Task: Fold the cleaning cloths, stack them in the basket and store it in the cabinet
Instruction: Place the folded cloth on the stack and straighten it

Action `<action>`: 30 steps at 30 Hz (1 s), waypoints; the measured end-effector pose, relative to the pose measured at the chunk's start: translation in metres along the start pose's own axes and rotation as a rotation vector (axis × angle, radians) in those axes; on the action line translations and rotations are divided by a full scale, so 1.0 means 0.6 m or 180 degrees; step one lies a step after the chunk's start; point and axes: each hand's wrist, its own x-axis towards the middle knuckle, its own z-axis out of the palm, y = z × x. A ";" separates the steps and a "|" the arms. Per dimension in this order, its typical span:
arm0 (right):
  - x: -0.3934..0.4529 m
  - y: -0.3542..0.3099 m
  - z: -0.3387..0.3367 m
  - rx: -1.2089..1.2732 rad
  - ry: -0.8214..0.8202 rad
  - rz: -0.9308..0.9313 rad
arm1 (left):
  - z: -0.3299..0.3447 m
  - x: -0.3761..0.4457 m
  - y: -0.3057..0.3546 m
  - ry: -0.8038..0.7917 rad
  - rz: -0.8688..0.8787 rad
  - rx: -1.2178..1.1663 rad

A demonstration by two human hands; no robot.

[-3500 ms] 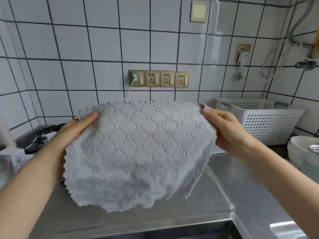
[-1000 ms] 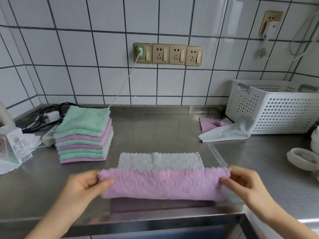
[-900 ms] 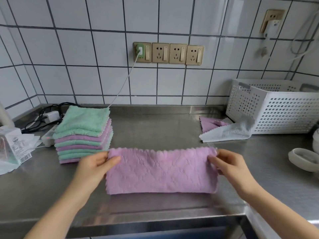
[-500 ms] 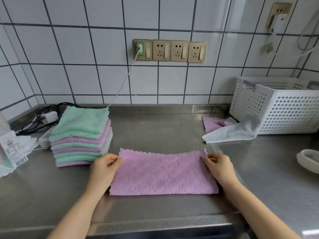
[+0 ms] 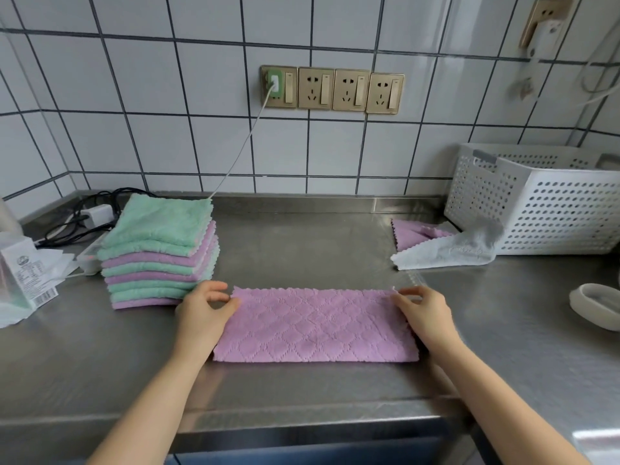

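A purple cleaning cloth (image 5: pixel 315 325), folded in half into a long strip, lies flat on the steel counter (image 5: pixel 302 250). My left hand (image 5: pixel 204 312) pinches its upper left corner. My right hand (image 5: pixel 424 313) pinches its upper right corner. A stack of folded green and purple cloths (image 5: pixel 157 250) stands to the left, just beyond my left hand. The white perforated basket (image 5: pixel 543 203) stands at the back right. In front of it lie an unfolded purple cloth (image 5: pixel 411 233) and a whitish cloth (image 5: pixel 446 251).
Black cables and a white charger (image 5: pixel 97 213) lie behind the stack, with a cord running up to the wall sockets (image 5: pixel 332 90). A small carton (image 5: pixel 23 276) stands at the far left. A white dish (image 5: pixel 597 305) sits at the right edge.
The cloth was held up, then laid down and folded in half away from me, hiding its grey side. Since half a second ago my hands stay at its far corners.
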 end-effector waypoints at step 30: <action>-0.106 0.006 -0.061 -0.2492 -0.1730 -0.2550 | -0.015 -0.206 0.025 -0.0974 0.1176 0.1922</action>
